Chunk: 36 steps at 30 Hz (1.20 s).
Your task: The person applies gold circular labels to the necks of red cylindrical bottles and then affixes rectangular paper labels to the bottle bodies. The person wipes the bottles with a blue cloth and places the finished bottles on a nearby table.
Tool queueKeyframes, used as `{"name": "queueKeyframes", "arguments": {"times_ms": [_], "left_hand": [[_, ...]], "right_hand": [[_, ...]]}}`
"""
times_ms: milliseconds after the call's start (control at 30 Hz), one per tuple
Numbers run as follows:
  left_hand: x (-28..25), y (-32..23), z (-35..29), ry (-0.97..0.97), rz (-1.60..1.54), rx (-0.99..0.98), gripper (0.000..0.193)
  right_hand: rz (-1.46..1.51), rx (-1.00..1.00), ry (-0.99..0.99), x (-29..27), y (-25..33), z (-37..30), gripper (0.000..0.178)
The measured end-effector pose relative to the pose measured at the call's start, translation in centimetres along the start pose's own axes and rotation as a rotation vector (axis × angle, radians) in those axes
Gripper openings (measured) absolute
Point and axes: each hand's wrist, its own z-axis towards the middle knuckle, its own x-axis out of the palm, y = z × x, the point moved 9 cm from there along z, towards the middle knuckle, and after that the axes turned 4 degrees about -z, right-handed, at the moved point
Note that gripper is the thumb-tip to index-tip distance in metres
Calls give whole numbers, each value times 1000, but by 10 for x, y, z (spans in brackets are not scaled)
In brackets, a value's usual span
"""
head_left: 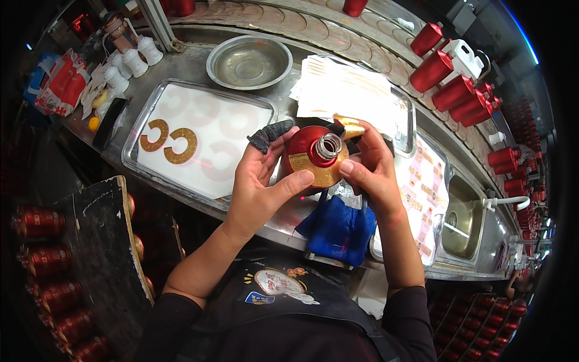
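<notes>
Between both hands I hold a red metallic bottle (298,141), its bare threaded silver neck tilted up toward me. A curved gold label (319,175) lies around the near side of its shoulder, and a loose-looking gold end stands up by the right fingers. My left hand (258,184) is closed around the bottle's left side, thumb on the label, with black covers on some fingertips. My right hand (377,175) grips the other side, its thumb pressing the label near the neck. Below the bottle, a blue cloth (338,228) drapes a stand at the counter's edge.
Left, a metal tray (128,146) holds a backing sheet with two gold C-shaped labels (180,146). Behind are a metal bowl (212,65) and stacked white sheets (344,90). To the right are small labels (429,187) and a sink (461,238). Red bottles (432,70) line the conveyor (277,22).
</notes>
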Motion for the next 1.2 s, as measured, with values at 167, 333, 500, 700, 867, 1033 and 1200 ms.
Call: {"name": "queueKeyframes", "arguments": {"times_ms": [167, 333, 500, 700, 867, 1033, 1200], "left_hand": [[-2, 2, 1, 0, -7, -12, 69], [-1, 1, 1, 0, -16, -7, 69], [2, 0, -1, -2, 20, 7, 69], [6, -1, 0, -8, 38, 38, 69], [5, 0, -1, -14, 47, 19, 69], [5, -1, -1, -10, 48, 21, 70], [6, -1, -1, -6, 40, 29, 69]], "right_hand": [[-76, -8, -14, 1, -3, -1, 74], [-1, -43, 1, 2, -3, -1, 66], [48, -33, 18, 0, -5, -2, 64], [25, -37, 12, 0, -5, 1, 60], [57, -40, 19, 0, -5, 2, 58], [50, -52, 23, -1, -4, 3, 57], [40, -53, 10, -1, -4, 4, 56]]}}
